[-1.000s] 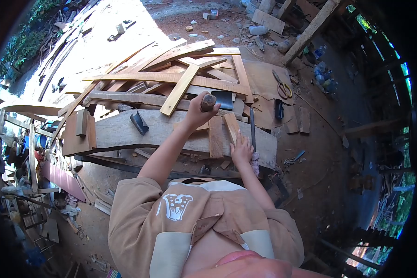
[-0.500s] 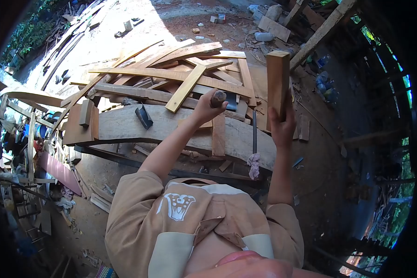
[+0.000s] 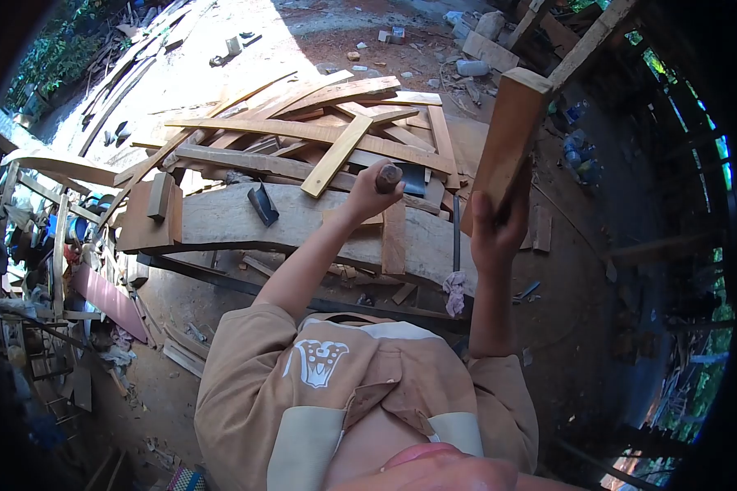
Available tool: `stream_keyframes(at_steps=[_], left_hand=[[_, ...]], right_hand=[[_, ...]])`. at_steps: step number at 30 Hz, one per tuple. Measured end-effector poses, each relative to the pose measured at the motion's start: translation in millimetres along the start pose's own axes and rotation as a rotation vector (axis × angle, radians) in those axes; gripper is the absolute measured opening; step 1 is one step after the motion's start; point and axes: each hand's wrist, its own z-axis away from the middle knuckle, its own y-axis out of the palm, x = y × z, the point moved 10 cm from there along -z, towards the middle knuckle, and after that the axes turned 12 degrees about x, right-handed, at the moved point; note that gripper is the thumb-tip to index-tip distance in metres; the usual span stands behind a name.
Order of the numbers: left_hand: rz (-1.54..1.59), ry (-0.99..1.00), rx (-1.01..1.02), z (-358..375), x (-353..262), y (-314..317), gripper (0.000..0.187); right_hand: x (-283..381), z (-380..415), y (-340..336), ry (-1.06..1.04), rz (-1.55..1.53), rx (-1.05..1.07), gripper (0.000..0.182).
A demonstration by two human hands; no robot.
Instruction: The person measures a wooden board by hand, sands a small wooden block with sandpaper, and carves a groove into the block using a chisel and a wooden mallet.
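My left hand (image 3: 367, 195) is closed in a fist around a dark, round-ended handle (image 3: 389, 175) above the workbench; the rest of the tool is hidden. My right hand (image 3: 499, 233) grips a thick wooden block (image 3: 509, 135), raised beyond the bench's right end with its top leaning right. A heavy, worn plank (image 3: 303, 219) forms the bench top beneath my left hand. Across it, by my left forearm, lies a short reddish wooden piece (image 3: 393, 237). A bent dark metal piece (image 3: 263, 204) rests on the plank farther left.
Loose boards (image 3: 303, 131) are heaped behind the plank. A small wood block (image 3: 159, 196) sits on a brown block (image 3: 139, 225) at the left end. A dark bar (image 3: 456, 233) and a pinkish rag (image 3: 454, 293) are at the right. Plastic bottles (image 3: 577, 147) lie on the ground.
The wooden block in my right hand has tilted over, its top swinging right and toward the camera. My left hand keeps its grip on the handle. The whole view has shifted slightly.
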Motion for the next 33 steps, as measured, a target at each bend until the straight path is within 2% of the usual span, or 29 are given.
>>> stream_keyframes(at_steps=[2, 3, 4, 6, 7, 9, 10, 12, 14, 16, 17, 18, 20, 22, 24, 25, 26, 28, 29, 31, 33], left_hand=[[-0.007, -0.022, 0.007, -1, -1, 3, 0.027], [0.064, 0.036, -0.020, -2, -7, 3, 0.028], [0.134, 0.094, -0.050, -1, -13, 1, 0.028], [0.127, 0.044, -0.017, 0, -7, 6, 0.030], [0.107, 0.042, -0.019, -2, -8, 7, 0.028], [0.022, -0.026, 0.020, -4, -9, 6, 0.024], [0.020, -0.025, 0.017, -5, -11, 5, 0.024], [0.002, 0.056, -0.022, -4, -20, 4, 0.019], [0.063, 0.084, -0.036, -4, -15, 6, 0.019], [0.187, 0.137, -0.058, -5, -16, 4, 0.022], [0.217, 0.071, -0.037, -3, -9, 6, 0.022], [0.213, 0.072, -0.032, -1, -8, 3, 0.022], [0.021, 0.030, -0.037, -5, -8, -5, 0.019], [-0.016, 0.026, -0.037, -4, -6, -7, 0.018], [0.063, 0.032, -0.063, -2, -3, -9, 0.020], [0.090, 0.027, -0.068, -2, -3, -9, 0.020], [0.091, 0.031, -0.057, -2, -3, -8, 0.020], [0.053, 0.028, -0.059, -3, -2, -9, 0.020], [0.049, 0.024, -0.057, -4, 0, -8, 0.020], [0.071, 0.031, -0.052, -4, -3, -7, 0.019], [0.093, 0.027, -0.046, -5, -1, -7, 0.019]], right_hand=[[-9, 18, 14, -0.084, 0.041, 0.003, 0.061], [11, 12, 33, -0.177, 0.214, 0.148, 0.063], [-12, 18, 68, -0.014, 0.246, 0.504, 0.066], [-40, 29, 83, 0.149, 0.219, 0.673, 0.068], [-40, 27, 78, 0.143, 0.216, 0.673, 0.068], [-27, 7, 47, 0.087, 0.182, 0.470, 0.065], [-24, 6, 46, 0.084, 0.181, 0.471, 0.065], [-8, 4, 12, -0.002, 0.130, 0.130, 0.064], [-15, 13, 17, -0.023, 0.161, 0.129, 0.063], [-23, 23, 72, -0.018, 0.330, 0.572, 0.063], [-46, 37, 84, 0.175, 0.295, 0.687, 0.059], [-50, 44, 84, 0.177, 0.292, 0.681, 0.059], [-90, 59, 73, 0.478, -0.068, 0.554, 0.059], [-118, 75, 68, 0.449, -0.008, 0.516, 0.063], [-148, 97, 58, 0.543, 0.271, 0.481, 0.067], [-164, 114, 57, 0.688, 0.344, 0.522, 0.069], [-179, 130, 60, 0.694, 0.346, 0.512, 0.069], [-216, 171, 61, 0.718, 0.599, 0.514, 0.069], [-223, 185, 62, 0.725, 0.602, 0.498, 0.069], [-239, 213, 71, 0.819, 0.720, 0.616, 0.069], [-240, 223, 75, 0.834, 0.764, 0.593, 0.070]])
